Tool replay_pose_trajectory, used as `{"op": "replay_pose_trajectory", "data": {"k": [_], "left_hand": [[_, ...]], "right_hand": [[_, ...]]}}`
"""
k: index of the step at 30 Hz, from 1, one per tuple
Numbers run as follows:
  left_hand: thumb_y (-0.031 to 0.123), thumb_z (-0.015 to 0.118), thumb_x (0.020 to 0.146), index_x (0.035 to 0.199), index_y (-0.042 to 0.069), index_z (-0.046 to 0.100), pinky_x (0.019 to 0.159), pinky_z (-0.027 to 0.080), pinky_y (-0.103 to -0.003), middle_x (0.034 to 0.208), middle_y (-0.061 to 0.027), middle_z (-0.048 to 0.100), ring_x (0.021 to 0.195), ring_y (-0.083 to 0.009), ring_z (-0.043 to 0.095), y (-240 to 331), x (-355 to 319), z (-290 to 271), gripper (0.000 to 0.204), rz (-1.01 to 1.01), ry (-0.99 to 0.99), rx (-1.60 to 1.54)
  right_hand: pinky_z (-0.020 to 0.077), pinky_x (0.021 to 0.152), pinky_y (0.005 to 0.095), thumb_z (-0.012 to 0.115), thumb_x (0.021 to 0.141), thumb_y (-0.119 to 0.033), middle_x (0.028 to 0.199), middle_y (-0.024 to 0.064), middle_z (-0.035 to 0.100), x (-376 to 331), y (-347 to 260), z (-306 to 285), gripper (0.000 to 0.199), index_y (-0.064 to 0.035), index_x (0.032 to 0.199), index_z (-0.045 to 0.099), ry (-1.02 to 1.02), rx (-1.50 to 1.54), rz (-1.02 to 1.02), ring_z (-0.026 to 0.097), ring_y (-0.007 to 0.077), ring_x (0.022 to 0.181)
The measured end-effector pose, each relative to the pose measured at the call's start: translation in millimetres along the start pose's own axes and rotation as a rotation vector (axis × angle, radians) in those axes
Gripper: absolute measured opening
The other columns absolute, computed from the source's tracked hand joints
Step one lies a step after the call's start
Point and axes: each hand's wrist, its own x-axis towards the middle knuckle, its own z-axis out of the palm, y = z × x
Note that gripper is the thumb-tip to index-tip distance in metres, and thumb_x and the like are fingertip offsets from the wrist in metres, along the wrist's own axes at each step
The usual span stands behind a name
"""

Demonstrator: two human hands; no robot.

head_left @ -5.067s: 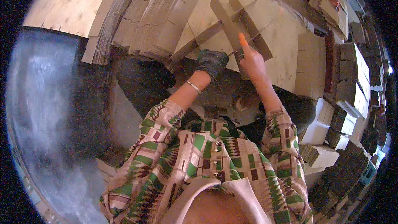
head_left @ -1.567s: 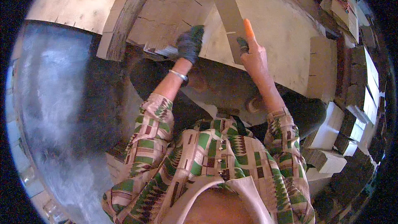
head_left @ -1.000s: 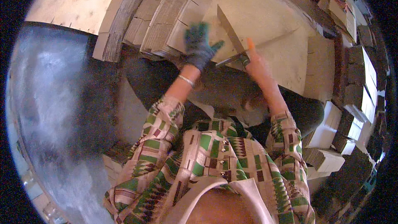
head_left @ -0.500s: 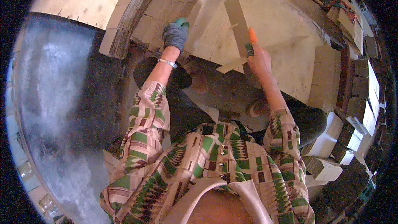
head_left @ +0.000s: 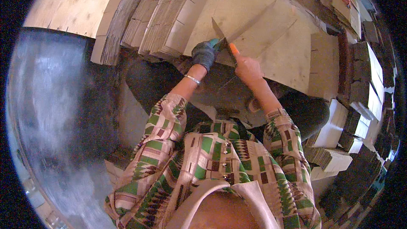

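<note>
Work in hand: cutting a large cardboard sheet (head_left: 271,38) with a knife (head_left: 224,42); this is a judgement from the grip and the blade's place on the board.
Left hand: the left hand (head_left: 204,54), in a dark glove with green fingertips, is closed on the near edge of the cardboard sheet, just beside the blade.
Right hand: the right hand (head_left: 248,68), bare, is closed around the knife's orange handle.
Where the knife is: at the near edge of the sheet, between the two hands, blade lying over the cardboard.
Knife direction: long axis runs from the handle near the person up and to the left; the tip points away, toward the stacked cardboard pieces (head_left: 169,21).
Done so far: the sheet shows slits and folded flaps; whether the present cut has begun cannot be told.
Left to do: the sheet looks whole under the blade.
Around: more cardboard stacks (head_left: 339,144) at the right.
</note>
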Motion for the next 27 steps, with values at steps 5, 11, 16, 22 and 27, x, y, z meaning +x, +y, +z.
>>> {"op": "replay_pose_trajectory", "data": {"k": [5,11,16,22,27], "left_hand": [[0.059,0.058,0.089,0.124,0.008,0.064,0.091,0.051,-0.046,0.119,-0.0221,0.067,0.110,-0.0400,0.063,4,2,-5,0.062,0.111,0.266,-0.017],[0.057,0.059,0.088,0.122,0.013,0.067,0.113,0.028,-0.059,0.138,-0.0131,0.059,0.135,-0.0385,0.044,43,33,-21,0.056,0.344,0.444,0.371],[0.042,0.054,0.094,0.110,0.021,0.072,0.114,0.021,-0.063,0.138,-0.0060,0.059,0.139,-0.0335,0.039,23,39,-18,0.032,0.261,0.124,0.499],[0.049,0.065,0.086,0.107,0.015,0.074,0.115,0.020,-0.061,0.135,-0.0050,0.062,0.138,-0.0321,0.042,-16,27,-24,0.041,0.273,0.113,0.575],[0.052,0.066,0.086,0.127,0.011,0.062,0.113,0.032,-0.053,0.135,-0.0136,0.061,0.132,-0.0351,0.049,12,13,-30,0.059,0.389,0.361,0.378]], "right_hand": [[0.0525,0.087,0.0498,0.059,0.079,-0.004,0.117,0.0222,0.066,-5,17,-14,0.077,-0.0245,0.150,0.039,0.123,0.184,-0.004,0.066,0.0394,0.102],[0.0420,0.106,0.0499,0.065,0.075,-0.005,0.127,0.0185,0.062,-7,83,-10,0.054,-0.0146,0.128,0.059,0.409,-0.205,-0.086,0.052,0.0373,0.127],[0.0376,0.111,0.0489,0.068,0.069,-0.004,0.124,0.0158,0.061,-6,35,-5,0.037,-0.0080,0.106,0.068,0.240,-0.191,-0.196,0.050,0.0351,0.130],[0.0425,0.105,0.0471,0.067,0.066,0.002,0.122,0.0158,0.064,-7,19,18,0.048,-0.0071,0.113,0.066,0.440,0.108,-0.298,0.050,0.0375,0.128],[0.0383,0.111,0.0487,0.075,0.076,-0.009,0.139,0.0221,0.052,-27,154,-26,0.079,-0.0007,0.146,0.039,0.477,-0.158,0.274,0.048,0.0397,0.131]]}}
